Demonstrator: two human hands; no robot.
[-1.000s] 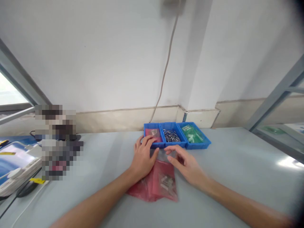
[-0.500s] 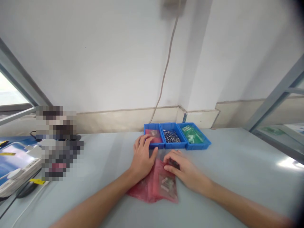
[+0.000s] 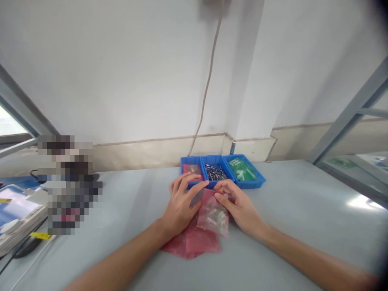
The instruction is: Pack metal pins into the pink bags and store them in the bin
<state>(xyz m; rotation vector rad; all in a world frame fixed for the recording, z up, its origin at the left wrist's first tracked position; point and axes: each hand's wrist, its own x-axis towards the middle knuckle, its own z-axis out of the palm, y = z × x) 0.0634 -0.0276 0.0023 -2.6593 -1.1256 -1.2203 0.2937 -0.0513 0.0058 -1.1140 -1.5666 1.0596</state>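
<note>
A pink see-through plastic bag (image 3: 212, 220) with small pale parts inside is pinched at its upper right edge between the thumb and fingers of my right hand (image 3: 241, 208). Beneath it, more pink bags (image 3: 201, 243) lie overlapped on the table. My left hand (image 3: 180, 204) rests over the left side of these bags, its fingers apart and its fingertips at the front of the left blue bin (image 3: 182, 165). The left thumb is close to the raised bag's left edge; whether they touch I cannot tell.
A middle blue bin holds many metal screws (image 3: 216, 172). The right blue bin holds green bags (image 3: 241, 169). Behind stands a wall with a hanging cable (image 3: 203, 105). At left are a blurred-out person (image 3: 72, 186), a power strip (image 3: 26, 220) and cords.
My right hand has lifted the top pink bag up and away from the others, uncovering the bag below. The left index finger has stretched toward the right. The view has shifted slightly.
</note>
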